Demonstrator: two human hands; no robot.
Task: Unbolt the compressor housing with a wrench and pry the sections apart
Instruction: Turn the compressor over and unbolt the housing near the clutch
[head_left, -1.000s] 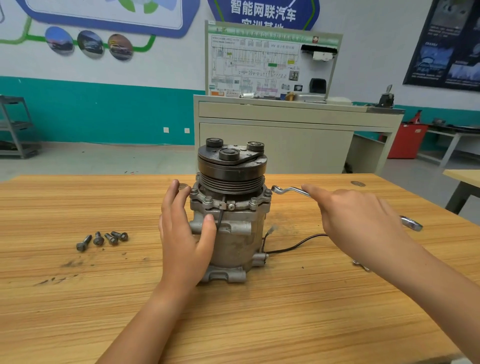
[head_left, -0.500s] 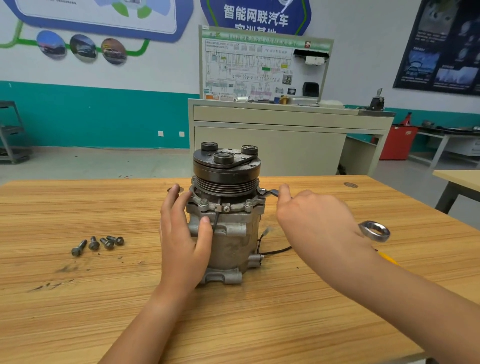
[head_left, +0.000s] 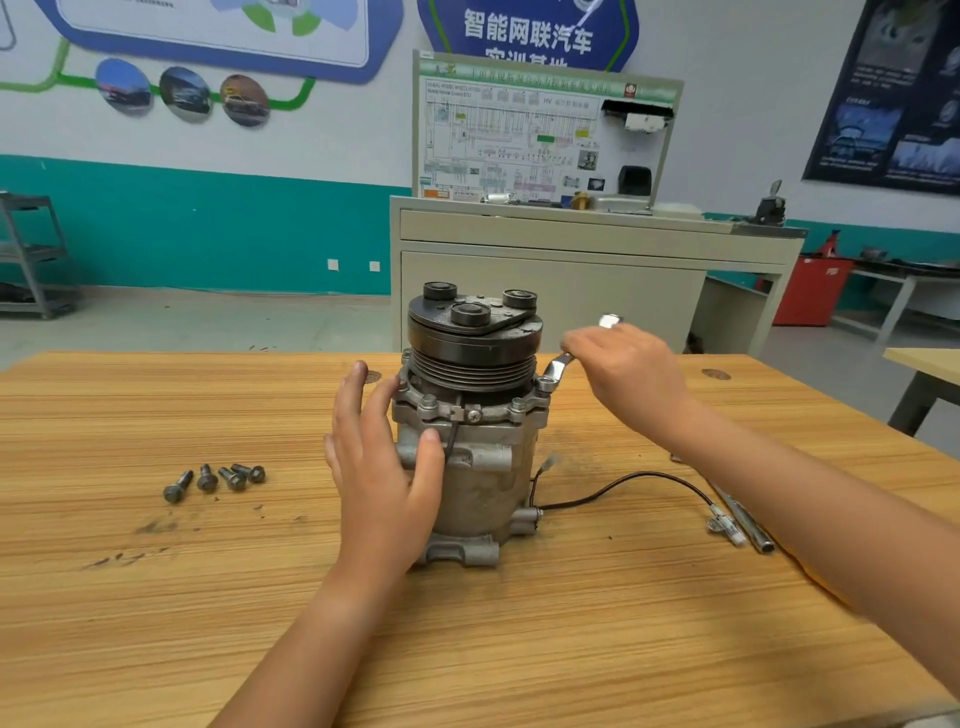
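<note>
Four loose bolts (head_left: 213, 478) sit in a row on the desk (head_left: 156, 597) at the left, parked clear of the work I'd guess. Left hand (head_left: 384, 467) lies flat on the side of the compressor (head_left: 478, 467), fingers straight, probably bracing it against twisting. Compressor stands upright mid-desk, pulley end up. Right hand (head_left: 628, 374) is wrapped round the wrench (head_left: 558, 364), whose end seems seated on a flange bolt (head_left: 545, 384). A spare tool (head_left: 748, 525) lies by the wire (head_left: 623, 480). The wall sign (head_left: 527, 31) reads 智能网联汽车. The panel (head_left: 519, 140) shows "HV", and the rest is too small.
</note>
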